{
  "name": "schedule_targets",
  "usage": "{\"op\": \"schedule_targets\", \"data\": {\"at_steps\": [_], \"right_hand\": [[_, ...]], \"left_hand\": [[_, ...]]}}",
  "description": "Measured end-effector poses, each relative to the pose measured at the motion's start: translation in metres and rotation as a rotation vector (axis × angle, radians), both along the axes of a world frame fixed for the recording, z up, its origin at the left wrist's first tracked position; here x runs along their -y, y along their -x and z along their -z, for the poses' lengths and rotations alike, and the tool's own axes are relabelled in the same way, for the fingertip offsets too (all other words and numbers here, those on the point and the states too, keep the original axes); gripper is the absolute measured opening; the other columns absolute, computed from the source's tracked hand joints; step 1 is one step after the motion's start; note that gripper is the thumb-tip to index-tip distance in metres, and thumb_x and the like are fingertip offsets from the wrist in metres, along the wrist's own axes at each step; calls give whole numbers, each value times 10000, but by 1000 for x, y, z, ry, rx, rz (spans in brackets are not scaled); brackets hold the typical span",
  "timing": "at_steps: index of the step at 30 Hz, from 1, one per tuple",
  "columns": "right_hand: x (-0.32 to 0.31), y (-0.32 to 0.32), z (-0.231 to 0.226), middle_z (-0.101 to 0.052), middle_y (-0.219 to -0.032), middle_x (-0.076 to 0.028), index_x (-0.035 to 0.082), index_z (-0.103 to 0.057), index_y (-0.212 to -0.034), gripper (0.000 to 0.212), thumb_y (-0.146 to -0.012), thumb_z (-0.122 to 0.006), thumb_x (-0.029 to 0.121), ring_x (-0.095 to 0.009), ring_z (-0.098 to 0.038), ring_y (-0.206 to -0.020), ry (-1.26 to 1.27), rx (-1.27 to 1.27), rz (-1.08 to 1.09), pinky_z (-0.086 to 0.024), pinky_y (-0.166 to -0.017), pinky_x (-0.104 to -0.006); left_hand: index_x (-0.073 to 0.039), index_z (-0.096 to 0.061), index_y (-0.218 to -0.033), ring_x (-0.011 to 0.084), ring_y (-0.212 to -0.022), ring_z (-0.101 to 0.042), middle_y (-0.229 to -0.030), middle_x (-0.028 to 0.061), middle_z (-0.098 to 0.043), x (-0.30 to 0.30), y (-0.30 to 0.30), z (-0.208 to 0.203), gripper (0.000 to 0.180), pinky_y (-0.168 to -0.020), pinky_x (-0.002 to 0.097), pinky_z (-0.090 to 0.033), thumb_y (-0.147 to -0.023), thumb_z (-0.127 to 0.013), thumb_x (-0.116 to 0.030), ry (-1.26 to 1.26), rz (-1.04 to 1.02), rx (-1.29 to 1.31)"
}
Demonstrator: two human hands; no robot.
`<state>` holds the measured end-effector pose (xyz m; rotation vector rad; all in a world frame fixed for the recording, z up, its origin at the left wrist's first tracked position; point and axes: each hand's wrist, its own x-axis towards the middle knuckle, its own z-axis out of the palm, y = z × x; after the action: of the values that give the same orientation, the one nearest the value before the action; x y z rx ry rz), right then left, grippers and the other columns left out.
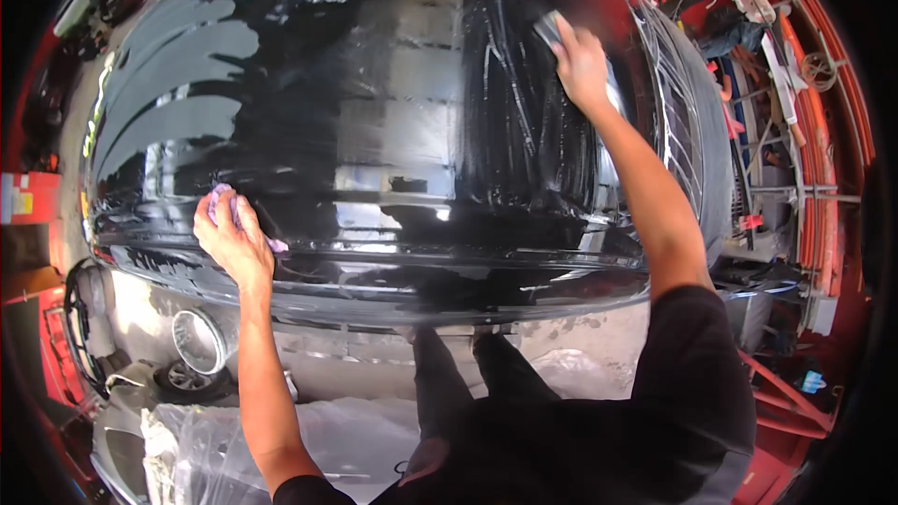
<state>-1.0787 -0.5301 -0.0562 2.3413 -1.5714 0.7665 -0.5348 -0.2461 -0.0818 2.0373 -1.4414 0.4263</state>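
A large, glossy black car panel [290, 145] spreads out in front of me, wet and streaked, with reflections across it. At its near left part, my left hand [234, 243] is closed around a crumpled purple cloth [222, 194], resting on or close to the surface. My right arm stretches to the far right of the panel. There my right hand [582, 65] grips a small grey block [549, 30], held against the black surface among whitish wet streaks. Whether the block is a sanding block or a sponge I cannot tell.
Red racks with long orange bars [812, 150] line the right side. A bucket [199, 341] stands on the floor at the left beside a wheel [187, 377]. Clear plastic sheeting [360, 430] lies behind me. The panel's near edge runs just ahead of my legs.
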Motion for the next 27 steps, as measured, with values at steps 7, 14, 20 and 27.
{"op": "schedule_targets", "data": {"at_steps": [7, 14, 20, 27], "right_hand": [[-177, -58, 15, -617, -1335, -291, 94, -626, -1510, 631, -899, -782, 115, -455, -607, -1152, -34, 118, -220, -499, -960, -549], [-108, -39, 7, -633, -1233, -228, 100, -688, -1370, 477, -902, -769, 138, -427, -624, -1105, 19, 46, -55, -506, -929, -541], [-114, -23, 23, -631, -1184, -192, 73, -712, -1277, 362, -921, -755, 125, -406, -615, -1041, 110, 127, 5, -516, -873, -531], [-202, 45, 37, -599, -1418, -331, 118, -621, -1560, 627, -951, -771, 135, -498, -615, -1237, -74, 55, -101, -493, -1069, -536]], "left_hand": [[-117, -779, -1141, 386, -1009, -696, -1172, 142, -689, 5, -13, -31, 171, -851, 497, -586, -1004, -742, -213, -47, 63, 85], [-52, -773, -1062, 385, -963, -759, -1074, 184, -784, 155, 246, -92, 318, -829, 469, -584, -1005, -711, -359, 0, 715, -405], [-88, -751, -1162, 451, -994, -712, -1044, 197, -717, 198, 333, -67, 306, -852, 540, -561, -1012, -720, -353, 33, 922, -424], [-105, -759, -1269, 362, -1160, -614, -1226, 143, -664, 198, 248, -27, 378, -987, 496, -483, -948, -808, -299, 17, 750, -53]]}}
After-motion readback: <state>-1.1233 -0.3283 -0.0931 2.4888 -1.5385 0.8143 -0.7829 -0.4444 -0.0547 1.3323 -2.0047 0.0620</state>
